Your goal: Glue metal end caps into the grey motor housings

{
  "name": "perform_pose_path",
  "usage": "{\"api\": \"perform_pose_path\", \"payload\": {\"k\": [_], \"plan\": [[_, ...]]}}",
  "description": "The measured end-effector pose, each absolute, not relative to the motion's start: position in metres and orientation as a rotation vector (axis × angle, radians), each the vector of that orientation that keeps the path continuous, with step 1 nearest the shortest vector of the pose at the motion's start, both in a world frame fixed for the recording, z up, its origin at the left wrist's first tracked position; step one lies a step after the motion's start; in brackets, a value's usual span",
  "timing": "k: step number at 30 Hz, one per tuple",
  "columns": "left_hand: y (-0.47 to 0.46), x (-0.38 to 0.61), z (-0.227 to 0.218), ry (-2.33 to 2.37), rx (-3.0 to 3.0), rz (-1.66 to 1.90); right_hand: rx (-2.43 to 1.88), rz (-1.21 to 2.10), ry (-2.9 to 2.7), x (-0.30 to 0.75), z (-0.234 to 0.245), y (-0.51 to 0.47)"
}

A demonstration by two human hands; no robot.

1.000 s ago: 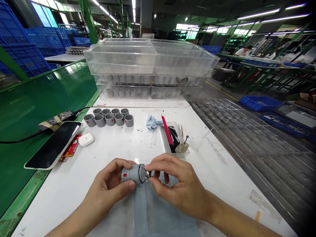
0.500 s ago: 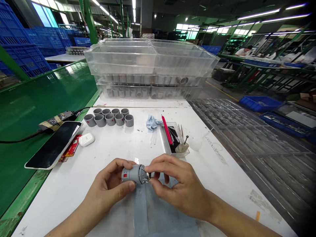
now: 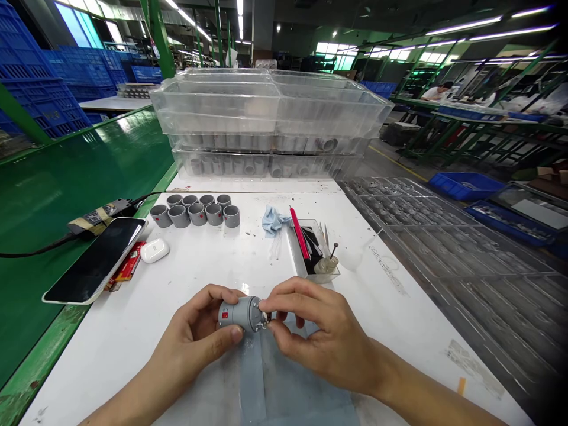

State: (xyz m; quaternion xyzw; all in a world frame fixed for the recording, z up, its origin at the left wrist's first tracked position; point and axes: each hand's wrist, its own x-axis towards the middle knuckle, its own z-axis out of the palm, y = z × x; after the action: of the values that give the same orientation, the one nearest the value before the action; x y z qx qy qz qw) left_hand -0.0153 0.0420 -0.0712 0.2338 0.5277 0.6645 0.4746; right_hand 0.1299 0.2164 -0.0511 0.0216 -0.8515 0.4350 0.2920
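A grey model spacecraft module [image 3: 239, 314], cylindrical with a small red flag mark, lies sideways above the white table. My left hand [image 3: 202, 328] is closed around its left part, thumb in front and fingers behind. At its right end sits a small shiny metallic piece [image 3: 267, 317]. My right hand [image 3: 306, 325] pinches that piece between thumb and fingertips, which partly cover it. Beneath both hands a bluish translucent mat [image 3: 288, 378] is taped to the table. Farther back stand several grey cylinder sections [image 3: 197, 215] in two rows, some with red marks.
Right of centre, a clear box [image 3: 298, 260] holds a red pen-like tool [image 3: 299, 234], tweezers and a small jar [image 3: 326, 264]. A blue cloth [image 3: 273, 221] lies behind it. A phone [image 3: 95, 260] and white earbud case [image 3: 155, 250] lie left. Stacked clear trays [image 3: 270, 112] stand behind.
Both hands keep nearly the same place and grip. The view has shifted very slightly; the metallic piece looks a little different at my right fingertips.
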Motion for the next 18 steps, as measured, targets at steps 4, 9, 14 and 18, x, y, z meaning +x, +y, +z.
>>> {"api": "perform_pose_path", "payload": {"k": [4, 9, 14, 18], "plan": [[0.0422, -0.0151, -0.0703, 1.310, 0.567, 1.621, 0.080, 1.137, -2.276, 0.1300, -0.0534, 0.2173], [0.0425, -0.0137, -0.0690, 1.261, 0.561, 1.646, 0.101, 1.160, -2.274, 0.1297, -0.0540, 0.2176], [0.0424, -0.0150, -0.0711, 1.238, 0.566, 1.650, 0.126, 1.175, -2.305, 0.1314, -0.0547, 0.2207], [0.0421, -0.0160, -0.0718, 1.262, 0.565, 1.642, 0.162, 1.233, -2.345, 0.1358, -0.0555, 0.2259]]}}
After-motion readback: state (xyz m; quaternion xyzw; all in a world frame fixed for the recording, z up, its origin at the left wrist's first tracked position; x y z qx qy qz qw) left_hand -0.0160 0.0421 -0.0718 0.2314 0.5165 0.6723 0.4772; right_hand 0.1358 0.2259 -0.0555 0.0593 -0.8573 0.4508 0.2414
